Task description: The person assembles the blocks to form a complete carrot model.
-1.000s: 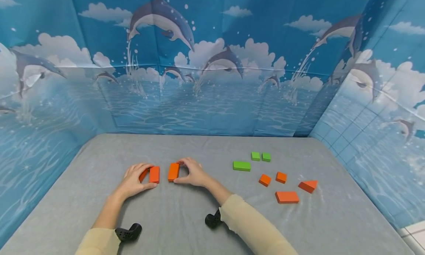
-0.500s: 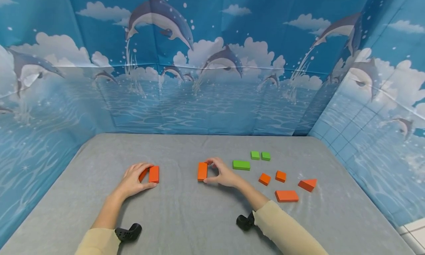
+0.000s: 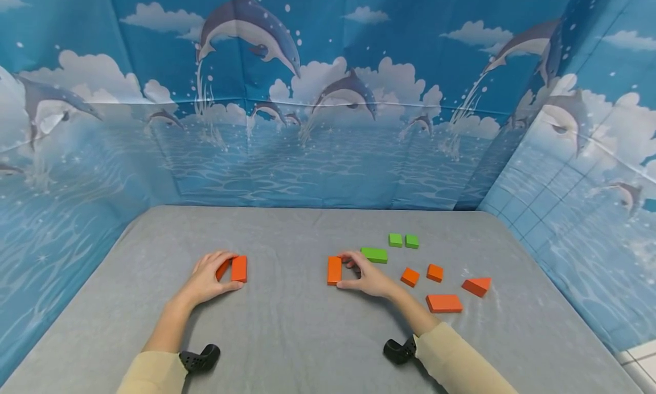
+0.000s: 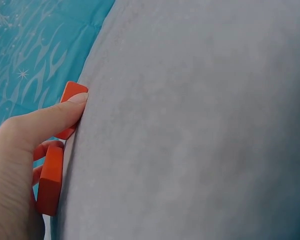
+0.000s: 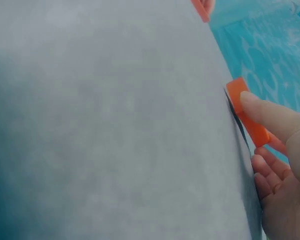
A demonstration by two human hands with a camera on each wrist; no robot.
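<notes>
Two red-orange blocks [image 3: 238, 268] sit in the half-curled left hand [image 3: 203, 281], well left of the long green block [image 3: 375, 255]. Near its left side, the right hand [image 3: 372, 278], half curled, pinches an orange brick [image 3: 334, 270]. It looks like placing; letting go needs care.

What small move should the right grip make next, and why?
I'd probably settle the orange block on the gray cloth and loosen the right grip: it holds only that block, and bare cloth separates the block from the orange pieces at the left grip, so there seems room to leave it. Whether it already touches the cloth is unclear.
</notes>
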